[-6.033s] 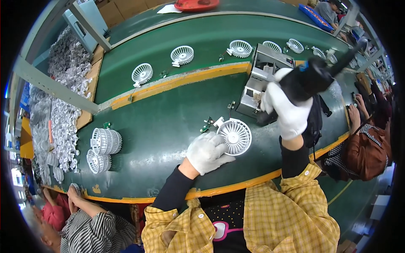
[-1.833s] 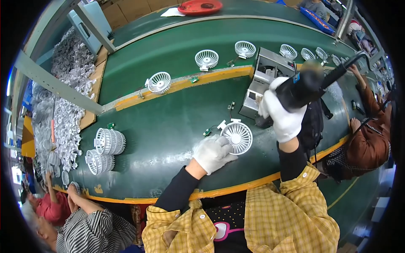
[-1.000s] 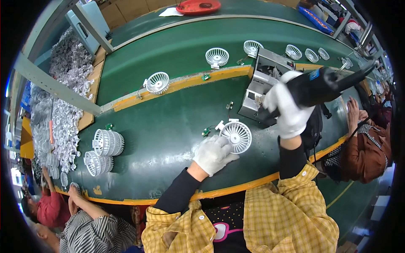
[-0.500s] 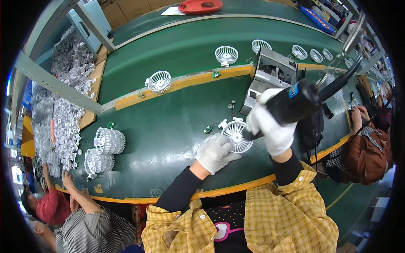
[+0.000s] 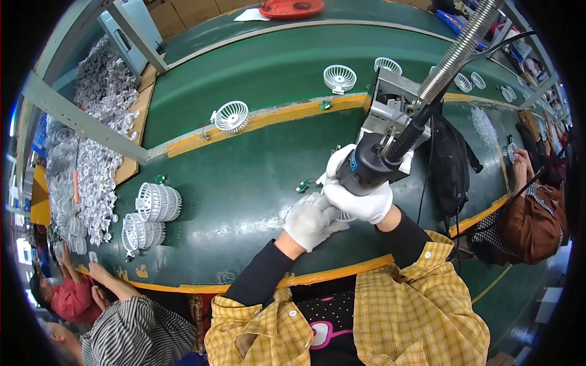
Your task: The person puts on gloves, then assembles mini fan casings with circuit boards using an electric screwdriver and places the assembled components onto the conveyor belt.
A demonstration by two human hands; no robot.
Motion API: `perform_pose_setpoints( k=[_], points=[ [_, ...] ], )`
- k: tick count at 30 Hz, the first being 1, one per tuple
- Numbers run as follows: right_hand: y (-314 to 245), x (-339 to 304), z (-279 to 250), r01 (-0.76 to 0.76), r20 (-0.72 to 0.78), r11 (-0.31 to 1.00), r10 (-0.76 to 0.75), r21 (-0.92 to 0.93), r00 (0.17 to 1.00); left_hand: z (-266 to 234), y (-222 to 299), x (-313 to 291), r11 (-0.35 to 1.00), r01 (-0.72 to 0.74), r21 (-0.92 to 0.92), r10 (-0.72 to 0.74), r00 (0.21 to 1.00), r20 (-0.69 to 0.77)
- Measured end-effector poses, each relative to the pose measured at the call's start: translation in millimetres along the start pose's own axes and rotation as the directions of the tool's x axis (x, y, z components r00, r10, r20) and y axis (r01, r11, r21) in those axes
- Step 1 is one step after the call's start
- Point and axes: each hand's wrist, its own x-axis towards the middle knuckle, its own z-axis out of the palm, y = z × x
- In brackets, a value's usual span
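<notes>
My right hand [image 5: 365,202], in a white glove, is wrapped round a black electric screwdriver [image 5: 368,160] hanging from a coiled spring. The tool stands roughly upright over a white plastic fan cage [image 5: 346,217] on the green bench, and its tip is hidden. Most of the cage is covered by my hands. My left hand [image 5: 312,221], also gloved, holds the cage's left side with closed fingers. A small green circuit board [image 5: 302,186] on a wire lies just beyond my left hand.
Stacked fan cages [image 5: 160,203] stand at the left. Behind the tool is a metal box [image 5: 390,110], with a black bag [image 5: 452,165] beside it. More cages [image 5: 339,78] sit on the green belt [image 5: 262,67]. Clear plastic parts [image 5: 91,140] are heaped far left. Co-workers sit on both sides.
My right hand has moved left, swinging the screwdriver from a slant to nearly upright over the fan cage. My left hand has stayed put. Cages on the belt have shifted right.
</notes>
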Motion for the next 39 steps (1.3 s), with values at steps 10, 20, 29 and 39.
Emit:
perform_pose_setpoints(
  k=[10,20,29,39],
  points=[
    [-52.9,15.0,-32.3,0.378,-0.412,0.924,-0.366,-0.055,0.834,-15.0,-16.6,7.5,0.957,0.288,-0.030,-0.280,0.893,-0.354],
    [-24.4,13.6,-42.5,0.258,-0.454,0.938,-0.339,-0.232,0.824,-6.9,-13.4,3.1,0.998,-0.060,0.023,0.056,0.986,0.154],
    [12.1,-10.2,-16.2,0.172,-0.397,0.982,-0.187,-0.075,0.899,8.8,-6.2,-5.3,0.991,0.019,0.133,-0.036,0.991,0.132],
    [28.2,-10.3,-13.2,0.153,-0.228,0.984,-0.170,-0.090,0.959,9.4,-2.8,-4.9,0.984,0.028,0.173,-0.059,0.983,0.174]
  ],
)
